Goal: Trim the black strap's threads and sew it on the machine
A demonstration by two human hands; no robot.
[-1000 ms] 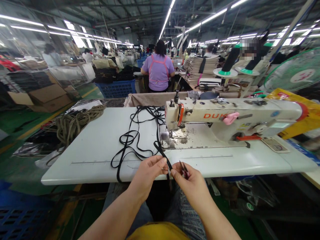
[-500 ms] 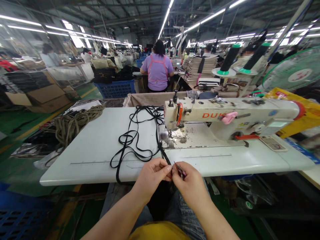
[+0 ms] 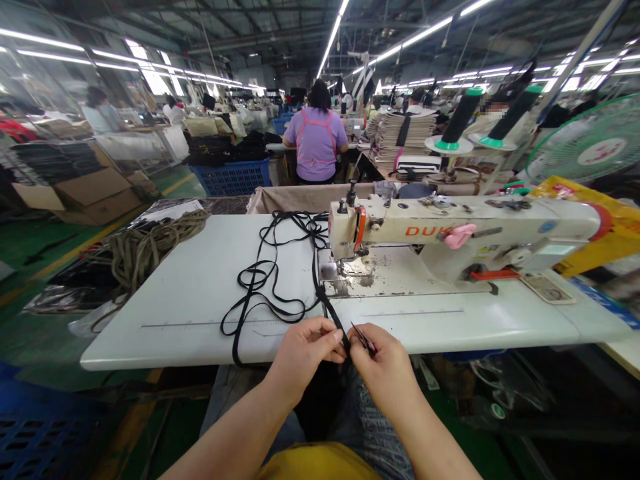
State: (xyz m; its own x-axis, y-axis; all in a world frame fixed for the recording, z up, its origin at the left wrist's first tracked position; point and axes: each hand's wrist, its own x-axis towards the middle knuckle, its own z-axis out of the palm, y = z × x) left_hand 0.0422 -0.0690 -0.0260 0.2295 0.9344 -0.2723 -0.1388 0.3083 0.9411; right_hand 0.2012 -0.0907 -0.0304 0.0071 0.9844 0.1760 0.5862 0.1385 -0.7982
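Observation:
A long black strap [image 3: 334,315] runs down from the table over its front edge to my hands. My left hand [image 3: 307,350] pinches it between thumb and fingers. Beside it, my right hand [image 3: 380,357] is closed around thread snips [image 3: 364,339], whose pointed blades stick out up and to the left. The right thumb and fingertip also meet at the strap's edge; whether they grip it is hidden. The rest of the strap lies in loose loops on the white table [image 3: 190,287], left of the sewing machine [image 3: 465,227].
Brown straps [image 3: 150,250] are heaped beyond the table's left end. Thread cones [image 3: 460,119] and a green fan [image 3: 595,147] stand behind the machine at right. A person in purple [image 3: 317,143] sits ahead, near a blue crate [image 3: 233,177].
Both hands have moved slightly down with the strap. The strap's raised loop near the machine has dropped to the table. The snips have tilted further left, and their blades look closer together.

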